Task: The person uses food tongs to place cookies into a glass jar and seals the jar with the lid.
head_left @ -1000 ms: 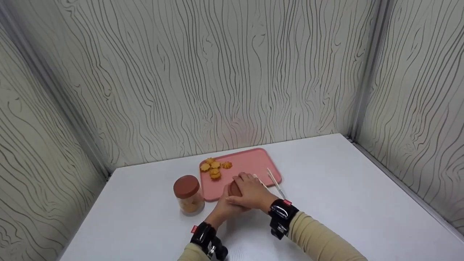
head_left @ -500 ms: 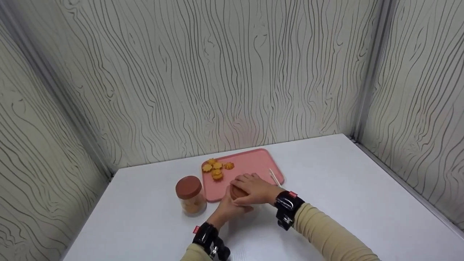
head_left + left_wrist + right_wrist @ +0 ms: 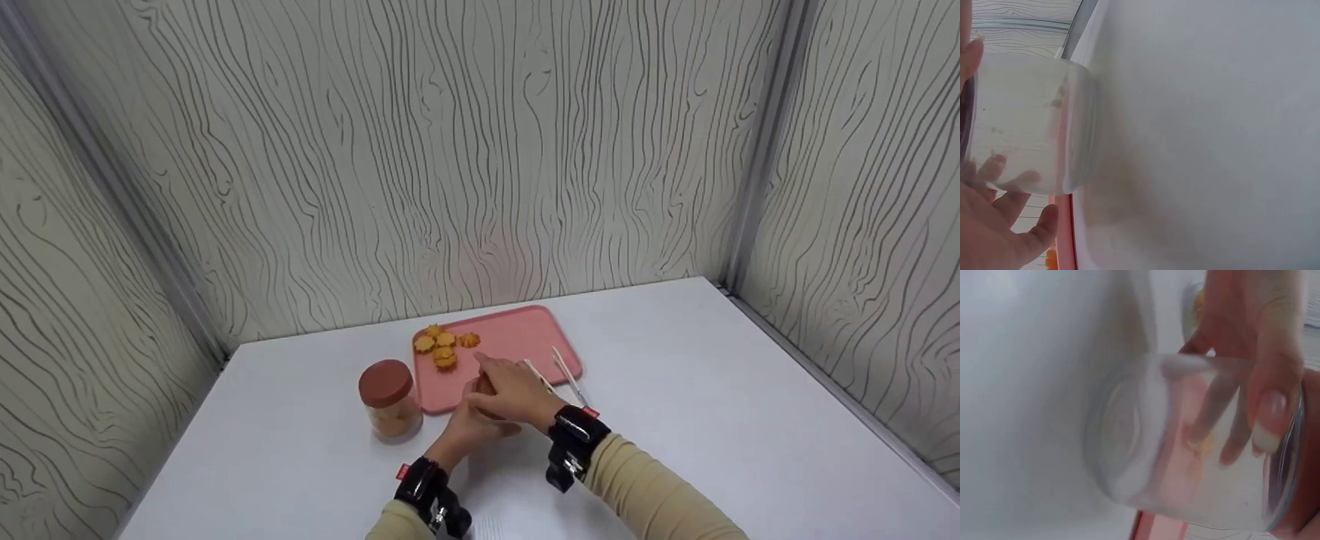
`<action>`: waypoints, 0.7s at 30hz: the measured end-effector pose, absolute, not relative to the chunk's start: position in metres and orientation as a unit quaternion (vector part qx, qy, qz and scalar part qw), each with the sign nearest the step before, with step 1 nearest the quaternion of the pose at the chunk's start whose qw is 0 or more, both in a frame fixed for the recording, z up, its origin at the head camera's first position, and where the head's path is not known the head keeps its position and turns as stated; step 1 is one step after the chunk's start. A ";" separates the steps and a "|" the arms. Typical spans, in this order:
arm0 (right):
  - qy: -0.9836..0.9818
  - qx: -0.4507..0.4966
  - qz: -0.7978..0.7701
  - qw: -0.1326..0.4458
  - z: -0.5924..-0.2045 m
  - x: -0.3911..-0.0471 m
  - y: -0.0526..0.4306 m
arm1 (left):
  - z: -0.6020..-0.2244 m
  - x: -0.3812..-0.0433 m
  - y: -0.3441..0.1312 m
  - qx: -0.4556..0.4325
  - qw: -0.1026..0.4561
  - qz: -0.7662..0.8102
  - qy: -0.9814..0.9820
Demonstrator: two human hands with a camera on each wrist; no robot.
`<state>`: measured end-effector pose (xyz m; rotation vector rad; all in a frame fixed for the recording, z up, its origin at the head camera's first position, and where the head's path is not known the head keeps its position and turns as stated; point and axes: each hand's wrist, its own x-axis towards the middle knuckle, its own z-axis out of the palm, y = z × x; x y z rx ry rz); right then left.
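My left hand (image 3: 466, 433) grips a clear jar (image 3: 1027, 118) around its side, just below the top, with the thumb and fingers on opposite sides. The jar stands upright near the front edge of the pink tray, and its see-through body shows no food inside. Over its top my right hand (image 3: 517, 394) holds the reddish-brown lid (image 3: 486, 385), mostly covered by the palm and fingers. In the right wrist view the left fingers show through the jar wall.
A second jar (image 3: 395, 420) with a reddish-brown lid, holding cookies, stands to the left. Behind the hands lies the pink tray (image 3: 517, 330) with several flower-shaped cookies (image 3: 445, 341) on its left part. Pale slender sticks (image 3: 568, 373) lie across its right front edge.
My right hand has turned over the lid and now hides more of it. The left hand keeps its hold on the jar; tray, cookies and second jar stay put.
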<state>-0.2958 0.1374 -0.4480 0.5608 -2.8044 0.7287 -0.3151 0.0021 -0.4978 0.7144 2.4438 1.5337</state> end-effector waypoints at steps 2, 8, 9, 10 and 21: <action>-0.949 0.179 0.234 0.115 -0.448 -0.296 0.135 | -0.497 -0.316 0.002 0.231 0.084 0.513 0.823; -0.955 0.178 0.150 0.182 -0.455 -0.295 0.132 | -0.495 -0.317 0.000 0.229 0.085 0.498 0.832; -0.955 0.181 0.140 0.190 -0.455 -0.294 0.133 | -0.495 -0.318 0.001 0.238 0.082 0.486 0.837; -0.953 0.187 0.133 0.196 -0.456 -0.294 0.134 | -0.494 -0.318 0.002 0.250 0.079 0.471 0.843; -0.919 0.315 0.078 0.226 -0.457 -0.290 0.143 | -0.503 -0.318 -0.002 0.313 0.026 0.465 0.828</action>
